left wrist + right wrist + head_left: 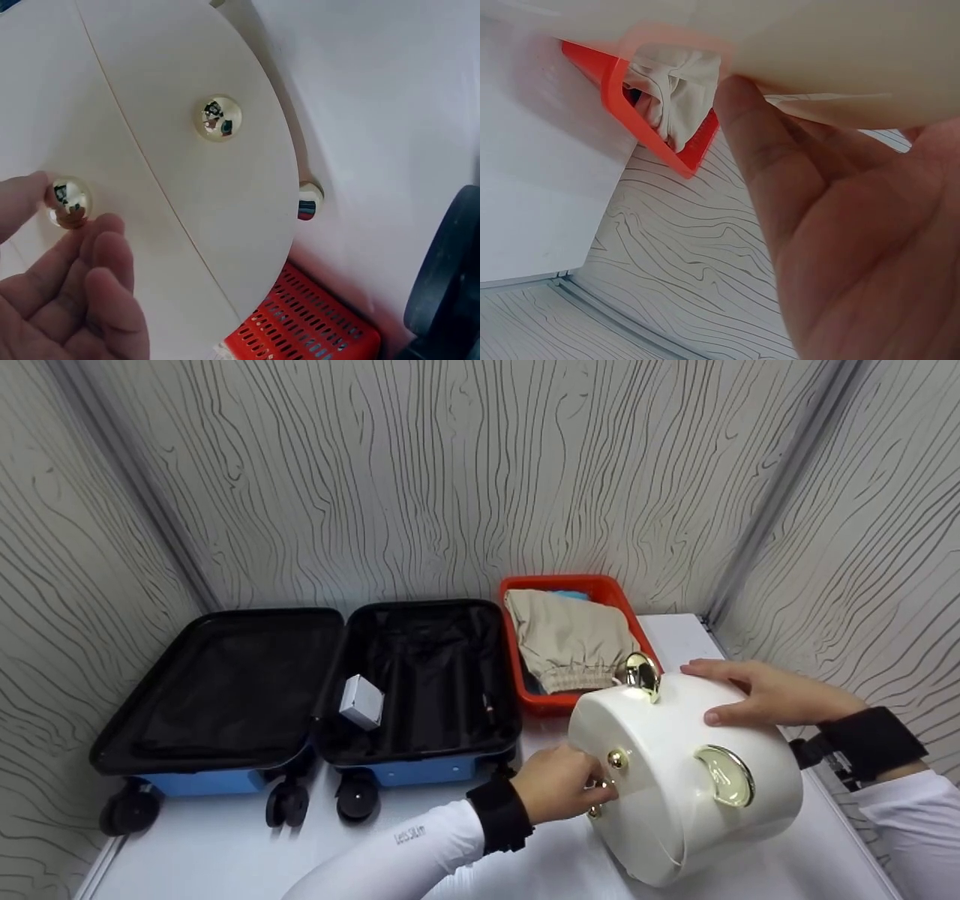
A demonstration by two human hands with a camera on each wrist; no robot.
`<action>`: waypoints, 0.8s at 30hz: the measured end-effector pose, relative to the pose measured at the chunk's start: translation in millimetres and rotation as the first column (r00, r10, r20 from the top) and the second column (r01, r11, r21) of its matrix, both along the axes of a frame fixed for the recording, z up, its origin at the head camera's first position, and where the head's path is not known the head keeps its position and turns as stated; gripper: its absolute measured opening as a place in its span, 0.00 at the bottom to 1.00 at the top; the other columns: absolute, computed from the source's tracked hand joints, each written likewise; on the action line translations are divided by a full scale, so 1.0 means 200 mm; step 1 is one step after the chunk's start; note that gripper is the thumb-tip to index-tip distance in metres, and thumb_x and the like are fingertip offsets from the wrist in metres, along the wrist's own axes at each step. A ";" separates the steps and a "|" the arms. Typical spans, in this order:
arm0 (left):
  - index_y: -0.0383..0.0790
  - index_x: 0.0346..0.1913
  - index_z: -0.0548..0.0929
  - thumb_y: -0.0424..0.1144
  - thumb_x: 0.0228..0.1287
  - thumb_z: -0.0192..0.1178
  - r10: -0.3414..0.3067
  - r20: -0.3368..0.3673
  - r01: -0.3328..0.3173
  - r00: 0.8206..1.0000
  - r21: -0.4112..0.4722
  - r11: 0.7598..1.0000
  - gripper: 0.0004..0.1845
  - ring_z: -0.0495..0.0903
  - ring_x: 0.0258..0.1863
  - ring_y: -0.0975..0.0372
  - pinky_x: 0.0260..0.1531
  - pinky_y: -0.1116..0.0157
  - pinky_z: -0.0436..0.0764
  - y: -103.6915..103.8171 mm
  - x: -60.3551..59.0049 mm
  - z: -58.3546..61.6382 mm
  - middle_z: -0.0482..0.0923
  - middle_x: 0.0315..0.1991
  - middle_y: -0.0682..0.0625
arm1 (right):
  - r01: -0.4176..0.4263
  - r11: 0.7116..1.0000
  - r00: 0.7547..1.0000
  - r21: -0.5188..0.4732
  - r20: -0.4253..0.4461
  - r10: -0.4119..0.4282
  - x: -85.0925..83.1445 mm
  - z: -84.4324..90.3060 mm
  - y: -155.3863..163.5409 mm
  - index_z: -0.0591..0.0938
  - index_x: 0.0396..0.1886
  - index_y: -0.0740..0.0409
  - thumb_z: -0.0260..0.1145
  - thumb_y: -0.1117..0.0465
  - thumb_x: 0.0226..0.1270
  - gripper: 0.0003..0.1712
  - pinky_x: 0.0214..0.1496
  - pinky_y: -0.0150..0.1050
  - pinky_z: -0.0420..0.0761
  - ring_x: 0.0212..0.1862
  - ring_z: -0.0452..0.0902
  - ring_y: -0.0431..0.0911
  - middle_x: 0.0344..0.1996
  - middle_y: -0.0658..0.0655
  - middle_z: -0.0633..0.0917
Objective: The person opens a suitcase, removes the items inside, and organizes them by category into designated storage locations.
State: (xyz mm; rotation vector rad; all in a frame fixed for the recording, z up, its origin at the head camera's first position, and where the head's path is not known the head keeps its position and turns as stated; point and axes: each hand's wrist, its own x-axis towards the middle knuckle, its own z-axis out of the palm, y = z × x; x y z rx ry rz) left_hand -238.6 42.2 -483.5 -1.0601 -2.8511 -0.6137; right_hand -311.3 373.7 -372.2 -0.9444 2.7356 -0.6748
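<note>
Lying near the table's right edge: cream case (pixel 675 780), glossy, rigid, probably slippery; left hand (pixel 559 784) pinches gold knob (pixel 69 201), right hand (pixel 765 694) flat on top.

A staged recording booth: wood-grain panel walls (pixel 465 472) enclose a bare white table (pixel 225 847).

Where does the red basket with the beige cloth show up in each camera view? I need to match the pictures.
Head: the red basket sits at center right, behind the white case, beside the open suitcase.
Left wrist: only its slotted corner shows, at the bottom edge under the case.
Right wrist: upper left, beige cloth inside.
Shared landmark: the white case, which appears in all three views.
</note>
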 end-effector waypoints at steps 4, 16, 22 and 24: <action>0.53 0.28 0.94 0.52 0.72 0.70 -0.012 -0.019 0.012 1.000 0.012 1.000 0.14 0.72 0.21 0.75 0.24 0.75 0.68 -0.01 0.01 0.00 0.87 0.22 0.64 | 0.004 1.000 1.000 -0.012 -0.003 -0.004 0.00 0.00 0.00 0.79 0.75 0.62 0.81 0.57 0.66 0.39 0.68 0.24 0.67 0.74 0.72 0.75 0.74 0.71 0.78; 0.47 0.28 0.92 0.51 0.72 0.72 -0.055 0.057 0.051 0.997 0.075 0.996 0.16 0.69 0.21 0.76 0.25 0.78 0.67 -0.18 0.05 0.01 0.85 0.21 0.61 | 0.015 1.000 1.000 -0.005 -0.015 -0.015 0.01 0.00 0.00 0.79 0.75 0.59 0.81 0.55 0.67 0.39 0.67 0.22 0.67 0.74 0.72 0.73 0.74 0.68 0.79; 0.49 0.32 0.94 0.51 0.72 0.72 -0.053 0.074 0.047 0.996 0.071 0.996 0.13 0.75 0.25 0.78 0.30 0.80 0.72 -0.28 0.07 0.01 0.89 0.26 0.62 | 0.014 1.000 1.000 0.001 0.001 -0.014 0.01 0.00 0.00 0.79 0.76 0.60 0.80 0.55 0.67 0.40 0.66 0.22 0.68 0.74 0.71 0.74 0.75 0.69 0.78; 0.50 0.34 0.94 0.51 0.72 0.72 -0.051 0.081 0.046 0.995 0.071 0.996 0.12 0.76 0.26 0.79 0.31 0.80 0.73 -0.30 0.07 0.01 0.90 0.28 0.62 | 0.007 1.000 1.000 -0.005 0.010 -0.007 0.00 0.00 0.00 0.78 0.76 0.61 0.80 0.56 0.67 0.40 0.66 0.22 0.68 0.74 0.71 0.75 0.75 0.71 0.77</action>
